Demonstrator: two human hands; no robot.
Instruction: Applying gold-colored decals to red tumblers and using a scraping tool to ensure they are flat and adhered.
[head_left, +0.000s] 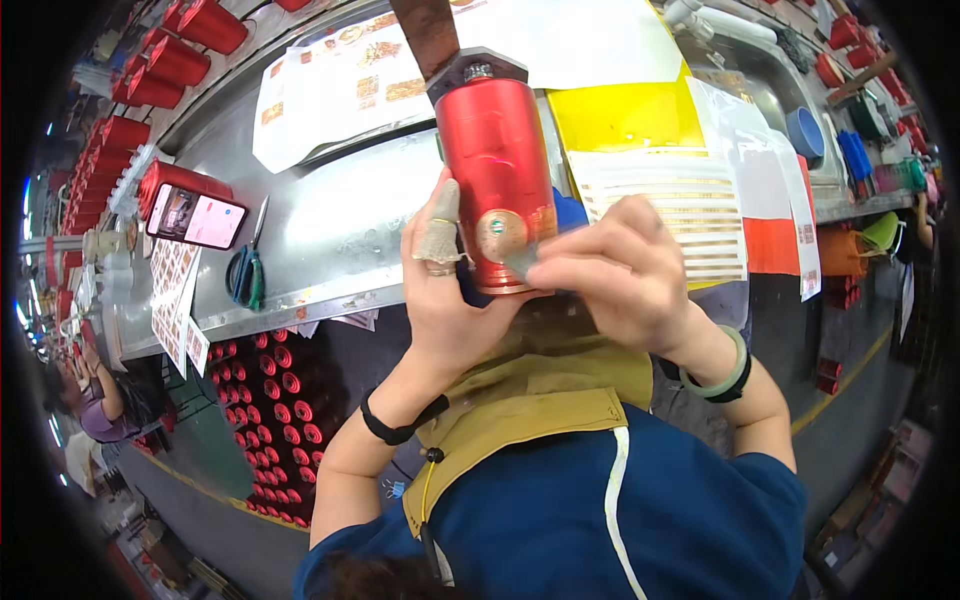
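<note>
A shiny red metal cylinder (492, 150) stands in front of me, its far end against a dark angular plate (480, 64) with a bolt in it. My left hand (440, 290) is closed around its near left side, cloth covers on some of its fingers. A round gold emblem sticker (500, 236) with a small green and white middle is on the cylinder's lower side. Beside the sticker's right edge, my right hand (630, 280) is closed in a pinch, fingertips touching or nearly touching the cylinder. What it pinches is blurred; I cannot make it out.
On the metal table (330, 225) lie printed sheets (350, 90), green-handled scissors (245, 270) and a sheet of gold-striped strips (655, 215). A phone (196, 216) leans on a red container. Stacked red cylinders (270, 410) fill the space below left. Another person (95, 390) is at far left.
</note>
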